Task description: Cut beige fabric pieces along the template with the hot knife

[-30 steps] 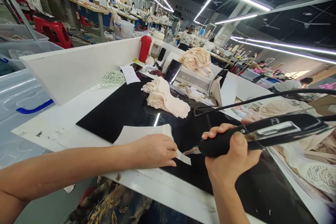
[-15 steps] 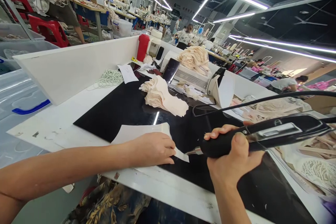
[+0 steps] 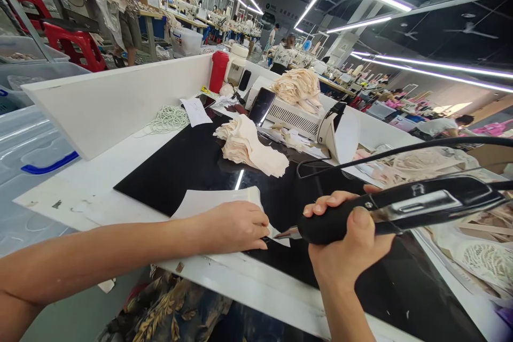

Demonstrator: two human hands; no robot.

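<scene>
My left hand (image 3: pixel 240 227) rests on a white sheet (image 3: pixel 218 197), fingers bent together and bearing down near its right end. A narrow cream strip shows along that end; what lies beneath the fingers is hidden. My right hand (image 3: pixel 348 246) is closed around a black corded hand tool (image 3: pixel 401 208) with a slim metal tip. That tip points left and reaches the sheet's corner beside my left fingertips. Beyond the sheet, a stack of cream fabric pieces (image 3: pixel 250 147) lies on the black board (image 3: pixel 160 179).
A phone (image 3: pixel 262 106) leans on a white vented box (image 3: pixel 294 120) with cream fabric on top. The tool's cable (image 3: pixel 420 148) arches over the right side. Pale green cord (image 3: pixel 168 119) and a red bottle (image 3: pixel 218 71) sit by the white side panel (image 3: pixel 120 96).
My right hand has moved the tool slightly left, its tip now over the sheet's corner by my left fingers. My left hand stays in place. A person at back left has shifted.
</scene>
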